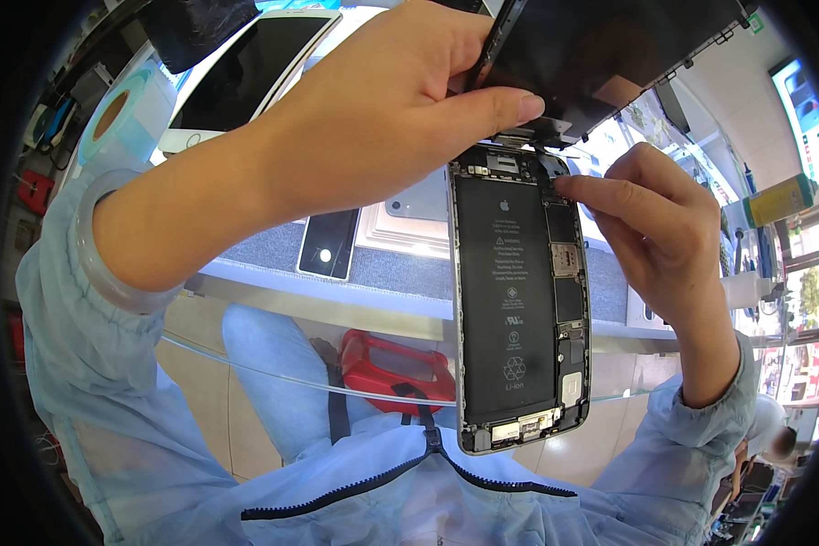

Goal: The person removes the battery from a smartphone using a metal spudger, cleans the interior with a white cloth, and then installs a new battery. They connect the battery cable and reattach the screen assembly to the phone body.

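An opened smartphone body (519,300) hangs over the table's front edge, its long black battery (505,296) and circuit board bare. Above its top end, the dark screen assembly (601,55) is lifted at an angle. My left hand (428,100) holds that screen by its lower left part, thumb along the edge and the other fingers mostly hidden behind it. At the body's upper right corner, the fingers of my right hand (651,205) are closed together beside a dark flap, perhaps a flex cable. What exactly lies between those fingertips is hidden.
A white tablet (246,77) and a roll of clear film (114,118) lie at the far left. A smaller phone (328,244) rests beside flat boxes (405,232) on the grey mat. To the right is a yellow-labelled bottle (778,202); below the table is a red stool-like object (391,369).
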`<state>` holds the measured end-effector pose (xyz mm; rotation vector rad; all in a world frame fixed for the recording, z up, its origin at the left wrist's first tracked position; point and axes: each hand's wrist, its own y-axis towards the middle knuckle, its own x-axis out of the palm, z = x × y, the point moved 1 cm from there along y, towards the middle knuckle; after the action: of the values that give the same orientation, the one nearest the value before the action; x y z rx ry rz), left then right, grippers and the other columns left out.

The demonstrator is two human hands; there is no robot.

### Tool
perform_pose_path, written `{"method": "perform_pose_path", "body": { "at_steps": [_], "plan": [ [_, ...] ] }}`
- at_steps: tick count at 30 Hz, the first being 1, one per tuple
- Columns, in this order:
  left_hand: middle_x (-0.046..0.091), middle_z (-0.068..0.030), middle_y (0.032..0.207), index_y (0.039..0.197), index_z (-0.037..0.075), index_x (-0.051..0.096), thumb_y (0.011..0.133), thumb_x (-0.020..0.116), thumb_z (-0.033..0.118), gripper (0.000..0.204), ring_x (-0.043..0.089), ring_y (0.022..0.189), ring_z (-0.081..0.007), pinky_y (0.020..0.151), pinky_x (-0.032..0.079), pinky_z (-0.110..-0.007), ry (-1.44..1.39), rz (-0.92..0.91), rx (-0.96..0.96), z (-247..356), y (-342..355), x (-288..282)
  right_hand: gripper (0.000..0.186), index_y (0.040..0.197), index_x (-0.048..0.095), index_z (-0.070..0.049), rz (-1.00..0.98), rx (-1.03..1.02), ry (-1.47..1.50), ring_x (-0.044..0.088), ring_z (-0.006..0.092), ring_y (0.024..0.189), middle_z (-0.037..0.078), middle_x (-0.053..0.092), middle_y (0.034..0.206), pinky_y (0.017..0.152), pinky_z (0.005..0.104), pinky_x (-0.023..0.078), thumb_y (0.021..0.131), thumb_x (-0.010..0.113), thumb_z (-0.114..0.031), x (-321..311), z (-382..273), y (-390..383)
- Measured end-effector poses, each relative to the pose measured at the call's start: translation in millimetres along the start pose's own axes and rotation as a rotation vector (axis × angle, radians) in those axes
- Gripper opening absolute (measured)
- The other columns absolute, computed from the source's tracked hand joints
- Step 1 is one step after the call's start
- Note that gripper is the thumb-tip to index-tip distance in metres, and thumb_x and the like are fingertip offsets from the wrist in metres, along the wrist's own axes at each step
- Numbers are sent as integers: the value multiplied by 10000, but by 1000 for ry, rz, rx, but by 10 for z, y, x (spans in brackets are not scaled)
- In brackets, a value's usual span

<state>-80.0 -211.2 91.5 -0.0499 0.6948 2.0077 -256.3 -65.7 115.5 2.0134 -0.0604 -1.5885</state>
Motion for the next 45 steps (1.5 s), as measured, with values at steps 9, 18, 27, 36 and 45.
{"method": "perform_pose_path", "body": {
  "at_steps": [9, 18, 27, 36, 45],
  "plan": [
    [667, -50, 863, 988, -27, 634, 891, 606, 130, 187, 601, 766, -66, 684, 481, -209, 117, -31, 0, 38, -5, 19, 257, 906, 700, -49, -50, 37, 77, 495, 133, 572, 43, 489, 661, 479, 256, 347, 690, 645, 79, -11, 33, -14],
    [669, -57, 836, 969, -23, 639, 894, 602, 154, 196, 610, 740, -76, 666, 484, -212, 175, -60, 18, 40, 11, -9, 266, 907, 696, -46, -35, 20, 92, 498, 133, 577, 44, 494, 677, 487, 257, 353, 689, 623, 87, 16, 50, -14],
    [668, -64, 860, 996, -19, 629, 898, 600, 161, 207, 616, 765, -86, 684, 488, -215, 154, -47, 41, 23, 3, -11, 261, 911, 693, -37, -67, 44, 145, 495, 127, 590, 44, 494, 690, 501, 250, 351, 710, 601, 101, 26, 74, -1],
    [665, -69, 872, 997, -14, 619, 898, 603, 168, 207, 622, 776, -97, 695, 499, -223, 186, -49, 24, 20, -3, -30, 239, 919, 691, -31, -84, 62, 179, 494, 127, 605, 45, 500, 700, 512, 250, 351, 735, 598, 91, 23, 77, 3],
    [663, -77, 854, 975, -18, 618, 896, 605, 187, 220, 628, 759, -105, 677, 503, -223, 170, -56, 1, 29, -6, -37, 202, 897, 686, -21, -78, 77, 222, 495, 120, 605, 42, 512, 704, 517, 237, 351, 757, 592, 92, 16, 115, 7]
  ]
}}
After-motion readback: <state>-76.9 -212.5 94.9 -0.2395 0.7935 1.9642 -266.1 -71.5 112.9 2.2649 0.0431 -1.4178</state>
